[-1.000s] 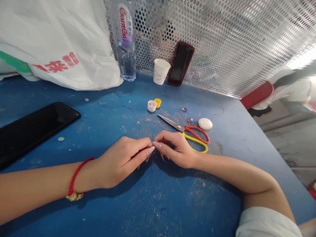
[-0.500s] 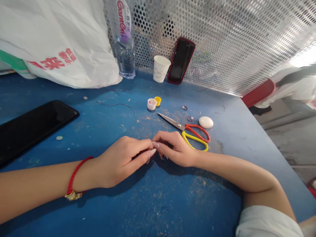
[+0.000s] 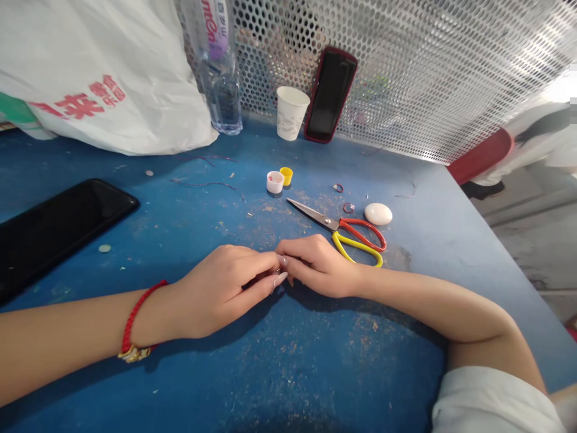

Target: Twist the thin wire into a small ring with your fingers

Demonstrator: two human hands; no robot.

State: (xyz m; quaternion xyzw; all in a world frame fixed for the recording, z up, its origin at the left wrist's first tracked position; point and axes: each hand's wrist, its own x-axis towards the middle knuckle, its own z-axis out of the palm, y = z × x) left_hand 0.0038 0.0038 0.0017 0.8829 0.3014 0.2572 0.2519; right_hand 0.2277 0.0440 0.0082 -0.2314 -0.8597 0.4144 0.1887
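Over the tabletop point(image 3: 288, 367), the left hand point(image 3: 211, 294) pinches a tiny, mostly hidden piece point(image 3: 277, 271) at the fingertips, probably light, flexible and easily lost, best held by its edge, while I cannot tell whether the touching right hand point(image 3: 320, 267) grips it.

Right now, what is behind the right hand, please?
Behind the right hand lie scissors on the blue table. Part of the yellow handle seems hidden by the wrist.
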